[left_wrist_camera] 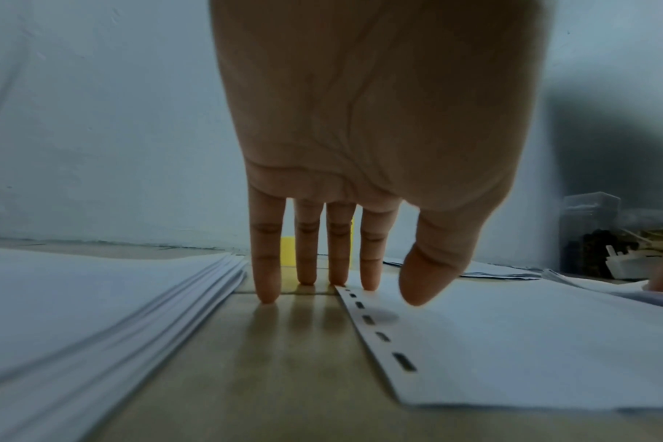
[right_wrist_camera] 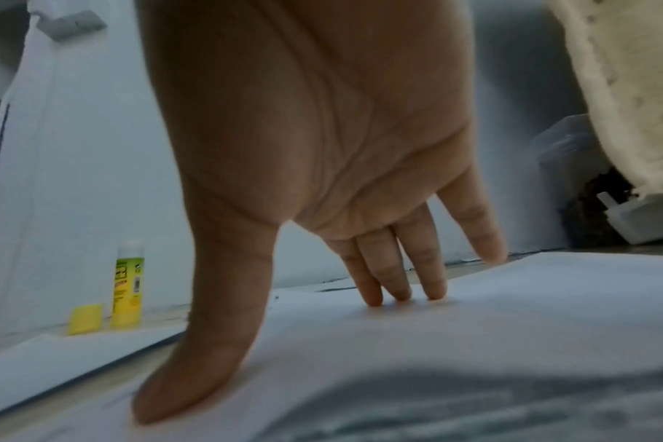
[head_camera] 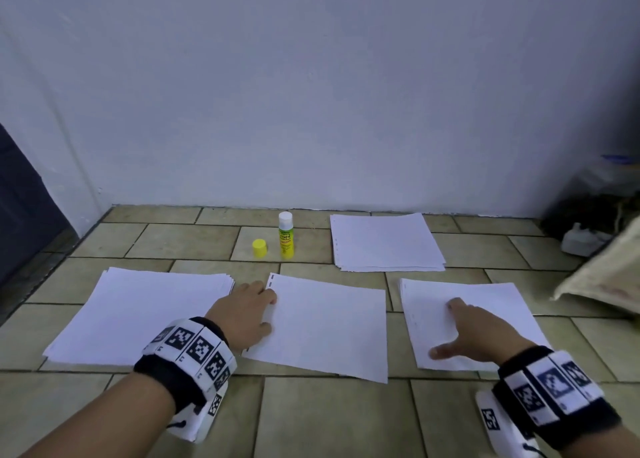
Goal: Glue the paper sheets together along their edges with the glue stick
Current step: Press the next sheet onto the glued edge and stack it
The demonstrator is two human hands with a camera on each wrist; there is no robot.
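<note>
**Steadying the middle sheet while the next sheet is fetched**

The left hand [head_camera: 246,314] lies released, fingers straight, its fingertips [left_wrist_camera: 369,285] pressed on the punched left edge of the middle sheet [head_camera: 325,322]. The right hand [head_camera: 465,336] is spread flat, grasping nothing, on the right paper stack [head_camera: 495,305]. One top sheet should probably be slid off with light fingertip pressure, the middle sheet being kept pinned. The uncapped glue stick [head_camera: 286,236] stands far on the tiled floor [head_camera: 329,419], beside its yellow cap [head_camera: 259,248].

Head looks down — wrists skim floor [head_camera: 311,416].
</note>
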